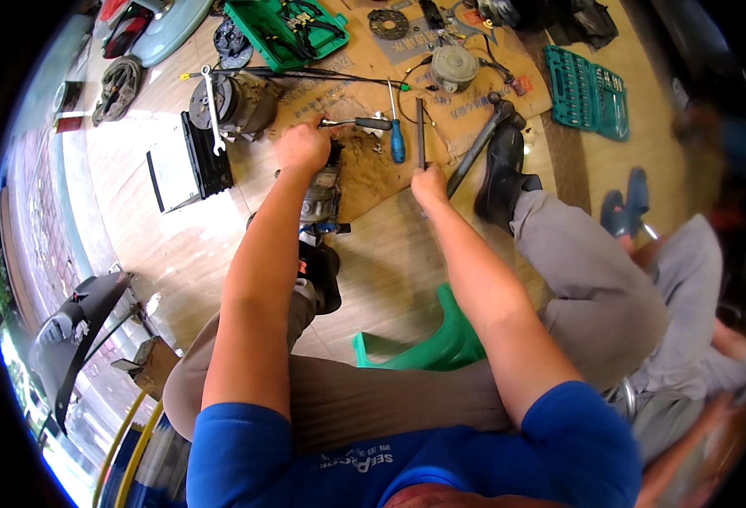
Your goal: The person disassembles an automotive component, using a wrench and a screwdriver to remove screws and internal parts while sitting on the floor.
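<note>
Head view: at far left, a wrench (213, 110) lies across a round motor (256, 103), its long axis running near to far. Right of it, the left hand (303, 149) is curled narrow above a metal part (322, 201); whether its fingers grip anything, one cannot tell. By its far side a ratchet (373, 124) lies left to right, head leftward at the fingers, black handle pointing right. Next comes a screwdriver (397, 142) on the cardboard (377, 179), blue handle near, shank pointing far. Further right, the right hand (429, 188) is closed around a dark bar (421, 135), whose long axis runs near to far, its free end pointing far. Just right of that hand a hammer (473, 152) slants, head far and right, handle near and left, beside the person's shoe (503, 173).
</note>
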Action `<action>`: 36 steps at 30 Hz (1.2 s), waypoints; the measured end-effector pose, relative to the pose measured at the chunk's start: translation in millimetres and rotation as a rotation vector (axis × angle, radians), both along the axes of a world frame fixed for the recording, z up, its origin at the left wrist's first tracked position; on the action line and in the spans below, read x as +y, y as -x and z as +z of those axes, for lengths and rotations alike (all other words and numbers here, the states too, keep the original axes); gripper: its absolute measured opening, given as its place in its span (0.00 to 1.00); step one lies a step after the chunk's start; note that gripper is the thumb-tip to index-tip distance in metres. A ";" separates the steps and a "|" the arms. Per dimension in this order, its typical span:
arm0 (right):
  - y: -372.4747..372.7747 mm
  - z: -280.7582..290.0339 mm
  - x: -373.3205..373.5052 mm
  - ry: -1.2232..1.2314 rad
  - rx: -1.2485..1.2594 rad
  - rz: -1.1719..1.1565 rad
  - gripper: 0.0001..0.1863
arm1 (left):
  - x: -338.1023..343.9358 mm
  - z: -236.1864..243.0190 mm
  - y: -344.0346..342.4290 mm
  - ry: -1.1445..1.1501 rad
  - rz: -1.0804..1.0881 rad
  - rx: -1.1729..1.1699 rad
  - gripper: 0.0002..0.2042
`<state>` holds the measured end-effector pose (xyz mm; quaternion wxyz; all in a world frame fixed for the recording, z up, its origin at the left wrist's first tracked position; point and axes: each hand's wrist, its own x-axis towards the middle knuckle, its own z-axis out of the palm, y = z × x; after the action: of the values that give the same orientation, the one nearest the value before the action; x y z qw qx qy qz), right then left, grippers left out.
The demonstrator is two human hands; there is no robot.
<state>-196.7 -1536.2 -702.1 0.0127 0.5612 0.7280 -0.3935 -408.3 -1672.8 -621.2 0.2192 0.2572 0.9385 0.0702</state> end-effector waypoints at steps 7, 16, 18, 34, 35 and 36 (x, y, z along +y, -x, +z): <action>12.1 107.8 -31.9 -0.123 0.268 0.223 0.20 | -4.6 -13.5 10.8 -0.032 0.155 -0.161 0.22; 53.5 171.0 -5.8 -0.087 0.560 0.166 0.18 | -12.5 -44.7 49.4 -0.069 0.085 -0.241 0.27; 51.9 157.0 -23.3 -0.065 0.526 0.164 0.18 | -30.8 -67.6 62.2 -0.134 0.047 -0.205 0.26; 10.4 96.2 -78.8 -0.055 -0.020 0.391 0.17 | -20.4 -71.6 53.6 -0.292 0.100 -0.279 0.24; 13.0 98.2 -79.6 -0.053 -0.013 0.396 0.17 | -24.6 -72.3 54.1 -0.278 0.094 -0.276 0.24; 13.7 98.9 -75.8 -0.068 -0.023 0.401 0.17 | -22.5 -71.1 50.7 -0.270 0.083 -0.278 0.24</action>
<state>-210.4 -1612.0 -603.2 0.0802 0.4095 0.8378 -0.3521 -459.0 -1695.4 -692.2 0.3072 0.2332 0.8910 0.2395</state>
